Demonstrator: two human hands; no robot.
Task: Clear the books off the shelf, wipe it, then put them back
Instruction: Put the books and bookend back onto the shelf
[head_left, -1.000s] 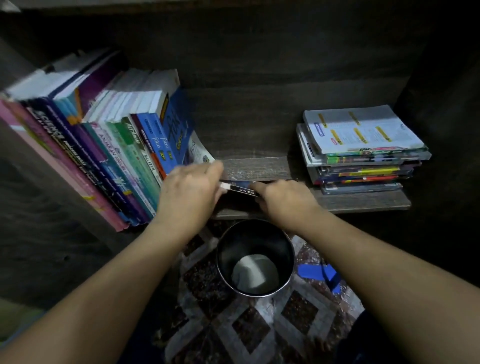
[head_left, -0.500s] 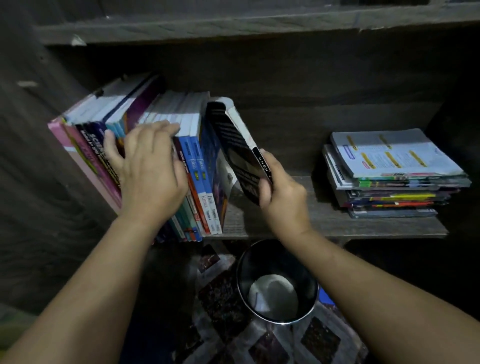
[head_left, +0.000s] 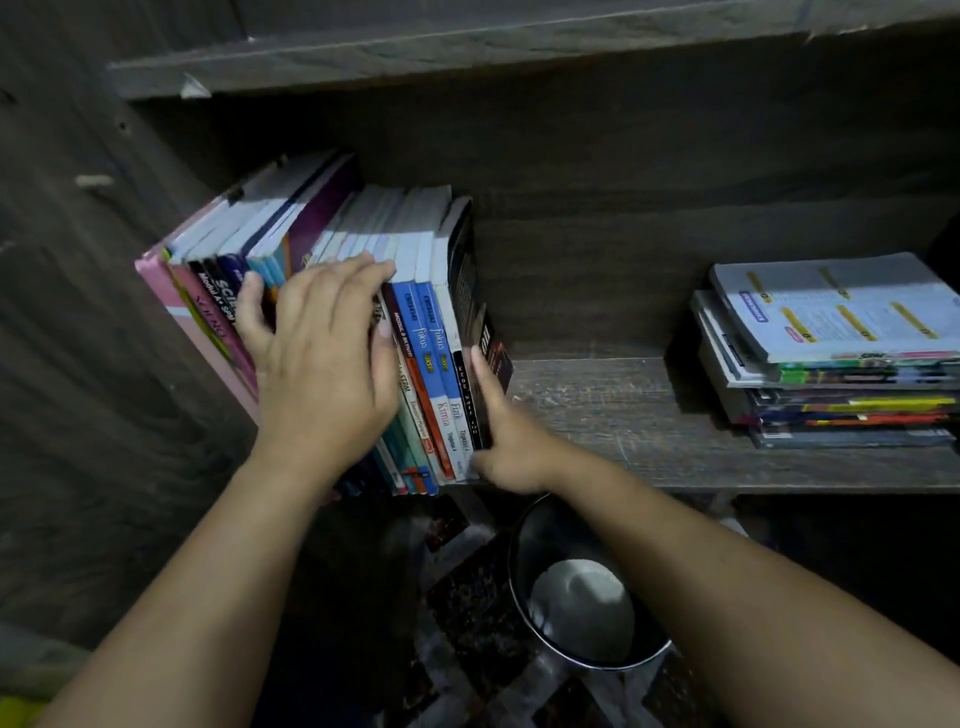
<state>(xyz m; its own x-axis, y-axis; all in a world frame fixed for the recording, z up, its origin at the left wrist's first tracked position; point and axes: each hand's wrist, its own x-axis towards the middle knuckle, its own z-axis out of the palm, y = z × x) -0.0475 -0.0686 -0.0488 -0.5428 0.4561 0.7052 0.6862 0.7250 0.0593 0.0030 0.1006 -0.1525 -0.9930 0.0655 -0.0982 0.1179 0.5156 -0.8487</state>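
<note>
At centre left, our left hand (head_left: 322, 364) lies flat on the upright row of colourful books (head_left: 422, 332); our right hand (head_left: 511, 436) grips the black end book (head_left: 467, 280)

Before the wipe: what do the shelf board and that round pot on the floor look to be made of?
Shelf board: wood or wood-grain laminate, I cannot tell which; matt grey-brown, with streaky grain and pale scuffs. Pot: probably metal, polished, since its rim and inner wall throw bright reflections.
</note>
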